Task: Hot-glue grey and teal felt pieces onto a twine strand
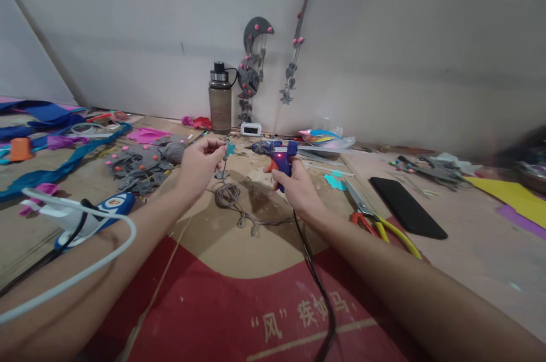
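My right hand (296, 183) is wrapped round the handle of a blue hot glue gun (282, 160) with an orange trigger and a lit red light. Its nozzle points left, towards my left hand (203, 164). Between the pinched fingertips of that hand is a small teal felt cutout (230, 149), with a grey cord hanging below it. The cord runs down to a tangled coil of grey cord (227, 195) on the cardboard. Several flat teal cutouts (335, 181) lie to the right of the glue gun.
Scissors (367, 208) and a black phone (407, 207) lie at the right. A water bottle (220, 100) stands by the wall beside a small digital clock (251, 129). Grey felt pieces (139, 163) and a power strip (96, 220) are at the left. The glue gun's black cable (313, 271) trails towards me.
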`<move>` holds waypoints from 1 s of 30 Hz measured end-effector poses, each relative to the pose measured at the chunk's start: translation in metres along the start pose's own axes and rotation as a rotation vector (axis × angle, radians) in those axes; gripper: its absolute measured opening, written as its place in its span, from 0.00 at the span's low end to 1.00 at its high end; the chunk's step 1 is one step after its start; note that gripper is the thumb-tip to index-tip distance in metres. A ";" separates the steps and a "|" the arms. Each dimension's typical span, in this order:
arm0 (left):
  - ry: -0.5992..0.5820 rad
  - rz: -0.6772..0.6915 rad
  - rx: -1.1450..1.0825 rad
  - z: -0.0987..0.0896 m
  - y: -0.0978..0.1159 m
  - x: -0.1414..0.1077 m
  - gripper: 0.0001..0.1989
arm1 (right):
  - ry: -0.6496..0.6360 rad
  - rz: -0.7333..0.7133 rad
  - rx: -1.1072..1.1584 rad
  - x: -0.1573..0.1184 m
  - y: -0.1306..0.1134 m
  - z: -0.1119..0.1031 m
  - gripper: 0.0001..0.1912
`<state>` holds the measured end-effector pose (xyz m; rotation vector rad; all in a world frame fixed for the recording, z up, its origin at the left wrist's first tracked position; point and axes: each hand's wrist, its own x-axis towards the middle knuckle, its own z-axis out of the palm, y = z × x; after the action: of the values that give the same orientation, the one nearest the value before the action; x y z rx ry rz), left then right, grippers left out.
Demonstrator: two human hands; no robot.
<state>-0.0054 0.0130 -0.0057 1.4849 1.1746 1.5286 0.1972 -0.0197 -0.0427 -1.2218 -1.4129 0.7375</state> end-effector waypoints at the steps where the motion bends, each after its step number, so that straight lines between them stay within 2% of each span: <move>1: 0.018 0.074 0.103 -0.001 0.002 -0.001 0.07 | -0.001 0.040 -0.102 0.005 0.003 -0.002 0.13; 4: 0.039 0.263 0.329 -0.001 0.006 -0.007 0.05 | -0.071 0.082 -0.441 0.018 0.011 -0.009 0.08; 7: 0.015 0.336 0.370 0.001 0.007 -0.011 0.04 | -0.122 0.056 -0.657 0.021 0.016 -0.014 0.08; 10: 0.016 0.333 0.348 0.003 0.008 -0.013 0.03 | -0.004 -0.039 -0.713 0.017 0.015 -0.017 0.12; 12: 0.022 0.334 0.354 0.003 0.009 -0.013 0.03 | 0.095 -0.140 -0.648 0.013 0.006 -0.016 0.13; 14: 0.017 0.366 0.374 0.003 0.012 -0.013 0.02 | 0.113 -0.209 -0.473 0.008 -0.010 -0.009 0.11; 18: -0.040 0.503 0.446 0.000 0.017 -0.014 0.03 | -0.080 -0.088 0.082 -0.002 -0.043 0.022 0.14; 20: -0.056 0.532 0.506 -0.002 0.017 -0.014 0.03 | -0.113 -0.005 0.253 -0.003 -0.051 0.040 0.18; 22: -0.042 0.524 0.550 -0.003 0.015 -0.013 0.03 | -0.127 0.048 0.325 0.000 -0.052 0.054 0.19; 24: -0.013 0.497 0.561 -0.003 0.013 -0.012 0.04 | -0.132 0.051 0.379 0.004 -0.050 0.061 0.16; 27: 0.017 0.421 0.529 -0.001 0.012 -0.013 0.05 | -0.134 0.032 0.442 0.010 -0.046 0.062 0.08; 30: -0.043 0.252 0.373 0.004 0.014 -0.015 0.06 | -0.099 0.011 0.373 0.012 -0.043 0.058 0.06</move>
<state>0.0013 -0.0049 0.0014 1.9659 1.3401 1.4839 0.1316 -0.0098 -0.0129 -0.9132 -1.2767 1.0291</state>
